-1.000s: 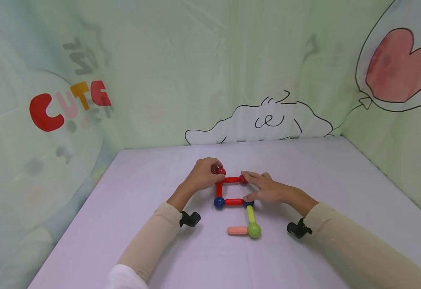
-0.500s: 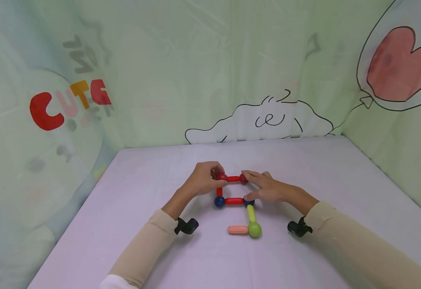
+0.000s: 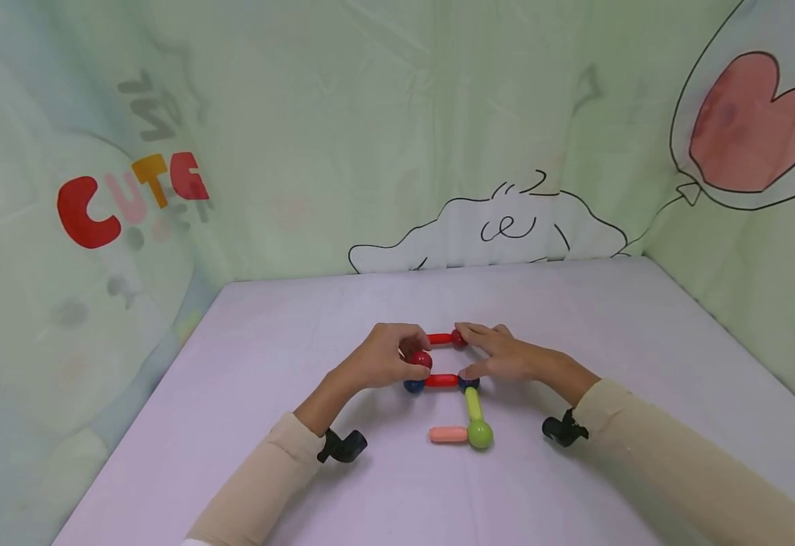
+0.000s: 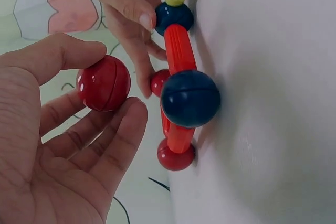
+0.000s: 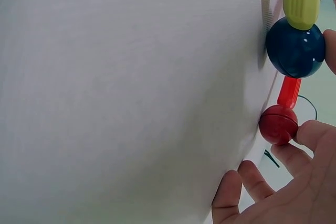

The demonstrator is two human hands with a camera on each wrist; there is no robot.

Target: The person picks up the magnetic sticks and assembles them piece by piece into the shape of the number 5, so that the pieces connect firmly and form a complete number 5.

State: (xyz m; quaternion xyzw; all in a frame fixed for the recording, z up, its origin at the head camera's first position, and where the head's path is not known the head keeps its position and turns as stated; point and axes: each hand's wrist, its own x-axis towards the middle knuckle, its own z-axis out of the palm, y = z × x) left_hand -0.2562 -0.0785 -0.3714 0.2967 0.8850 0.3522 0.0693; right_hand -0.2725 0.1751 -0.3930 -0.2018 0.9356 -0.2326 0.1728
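Note:
A flat square of red rods and balls lies on the lilac table (image 3: 575,470). My left hand (image 3: 407,362) pinches a loose red ball (image 3: 419,359) (image 4: 103,83) between thumb and fingers, just above the square's left side. Beneath it sit a blue corner ball (image 4: 190,98) and a red corner ball (image 4: 176,156). My right hand (image 3: 466,360) rests on the right side, one finger on the far red ball (image 3: 459,339) (image 5: 278,124) and the thumb on the near blue ball (image 3: 469,381) (image 5: 295,47). A yellow-green rod (image 3: 473,406) runs from that blue ball to a green ball (image 3: 480,434).
A pink rod (image 3: 448,434) lies beside the green ball, touching it. Green cartoon-printed cloth walls (image 3: 397,152) close in the table at the back and on both sides.
My left hand has drawn the red ball from over the far left corner toward me, above the square's left side. The right hand has stayed where it was.

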